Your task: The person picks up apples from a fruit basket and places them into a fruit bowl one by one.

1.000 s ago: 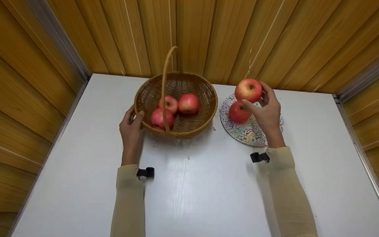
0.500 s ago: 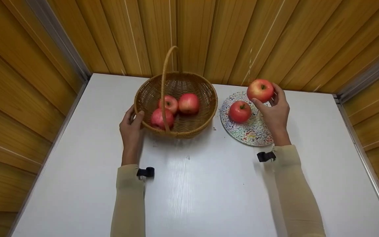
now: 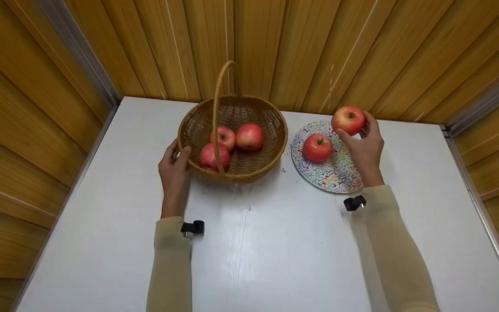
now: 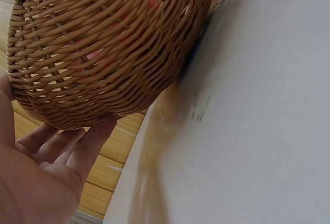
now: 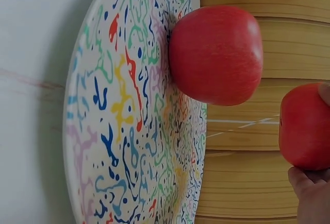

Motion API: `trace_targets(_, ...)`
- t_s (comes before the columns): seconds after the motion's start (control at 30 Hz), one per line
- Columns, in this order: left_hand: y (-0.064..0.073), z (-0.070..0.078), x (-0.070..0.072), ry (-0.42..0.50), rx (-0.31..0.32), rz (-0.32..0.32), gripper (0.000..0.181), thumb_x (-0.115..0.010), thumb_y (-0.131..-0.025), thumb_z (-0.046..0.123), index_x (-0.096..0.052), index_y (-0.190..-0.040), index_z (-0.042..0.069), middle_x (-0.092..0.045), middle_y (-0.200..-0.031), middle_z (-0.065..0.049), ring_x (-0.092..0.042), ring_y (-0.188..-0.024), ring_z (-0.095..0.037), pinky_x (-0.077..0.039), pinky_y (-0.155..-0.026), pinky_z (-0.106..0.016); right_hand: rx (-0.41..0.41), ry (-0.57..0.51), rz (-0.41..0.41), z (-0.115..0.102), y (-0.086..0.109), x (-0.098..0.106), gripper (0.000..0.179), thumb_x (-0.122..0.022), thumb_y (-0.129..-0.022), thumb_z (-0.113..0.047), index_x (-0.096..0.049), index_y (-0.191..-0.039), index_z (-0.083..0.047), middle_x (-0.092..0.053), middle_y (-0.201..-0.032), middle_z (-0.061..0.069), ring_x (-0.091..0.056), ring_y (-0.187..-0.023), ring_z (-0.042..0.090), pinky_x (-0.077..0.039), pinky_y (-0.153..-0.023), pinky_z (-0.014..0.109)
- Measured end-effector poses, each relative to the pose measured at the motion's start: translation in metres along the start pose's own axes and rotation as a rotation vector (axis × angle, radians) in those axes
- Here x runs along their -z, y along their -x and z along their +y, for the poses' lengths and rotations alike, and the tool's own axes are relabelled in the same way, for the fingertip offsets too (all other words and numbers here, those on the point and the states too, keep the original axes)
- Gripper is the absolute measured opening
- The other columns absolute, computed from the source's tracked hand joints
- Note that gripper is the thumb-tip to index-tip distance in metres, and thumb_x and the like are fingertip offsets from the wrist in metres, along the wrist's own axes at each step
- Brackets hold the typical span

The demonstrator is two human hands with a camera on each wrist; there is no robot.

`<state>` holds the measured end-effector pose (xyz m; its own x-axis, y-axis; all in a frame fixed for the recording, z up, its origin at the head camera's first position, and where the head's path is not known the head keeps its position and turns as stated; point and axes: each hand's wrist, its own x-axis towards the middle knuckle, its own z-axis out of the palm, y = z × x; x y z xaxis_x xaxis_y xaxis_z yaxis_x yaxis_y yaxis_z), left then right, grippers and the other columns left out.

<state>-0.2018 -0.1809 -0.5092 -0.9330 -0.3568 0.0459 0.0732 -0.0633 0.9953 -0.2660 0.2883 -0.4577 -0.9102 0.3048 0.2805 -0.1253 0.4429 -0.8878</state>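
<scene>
My right hand (image 3: 365,149) holds a red apple (image 3: 347,120) above the far right part of a speckled plate (image 3: 332,182). In the right wrist view this held apple (image 5: 305,127) is raised off the plate, with fingers at its edges. A second apple (image 3: 317,148) sits on the plate. My left hand (image 3: 173,173) grips the left rim of a brown wicker basket (image 3: 258,171), thumb at the near side. Three apples lie inside the basket, one of them a red apple (image 3: 250,137). From the left wrist, the basket's woven side (image 4: 103,54) hides most of what it contains.
An arched handle (image 3: 217,93) rises over the basket's left part. Basket and plate stand side by side at the back of a white table (image 3: 267,251), close to the wood-panelled wall (image 3: 258,47). Panelled walls also flank both sides.
My right hand has moved to the right with its apple, uncovering the apple on the plate. The left hand and the basket have stayed in place.
</scene>
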Motion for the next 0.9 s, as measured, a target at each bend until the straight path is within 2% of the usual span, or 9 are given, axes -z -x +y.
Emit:
trace_targets(0.43,-0.002,-0.002,-0.002,0.040,0.021,0.003,0.055,-0.069,-0.105,0.036,-0.058,-0.154,0.016,-0.058,-0.153,-0.005,-0.062,-0.132,-0.024,-0.055,-0.104,-0.044,-0.183,-0.061,-0.076,0.018,-0.017,-0.006,0.096,-0.088,-0.090,-0.039,-0.034,-0.166,-0.014,-0.039,-0.167,0.007,-0.042,-0.150,0.025,-0.041,-0.117,0.033)
trace_targets(0.73,-0.001,-0.002,-0.002,0.051,0.020,0.003,0.054,-0.069,-0.105,0.037,-0.058,-0.154,0.018,-0.058,-0.153,-0.004,-0.061,-0.132,-0.022,-0.054,-0.105,-0.040,-0.245,-0.005,-0.134,0.029,-0.022,-0.013,0.098,-0.085,-0.093,-0.039,-0.028,-0.168,-0.013,-0.034,-0.170,0.008,-0.037,-0.154,0.026,-0.038,-0.120,0.035)
trace_targets(0.9,-0.002,-0.002,-0.001,0.055,0.002,0.004,0.051,-0.069,-0.105,0.033,-0.060,-0.152,0.016,-0.059,-0.152,-0.006,-0.062,-0.132,-0.023,-0.054,-0.105,-0.040,-0.247,-0.007,-0.139,0.035,-0.025,-0.017,0.094,-0.085,-0.094,-0.034,-0.030,-0.167,-0.011,-0.035,-0.170,0.009,-0.038,-0.154,0.027,-0.039,-0.119,0.035)
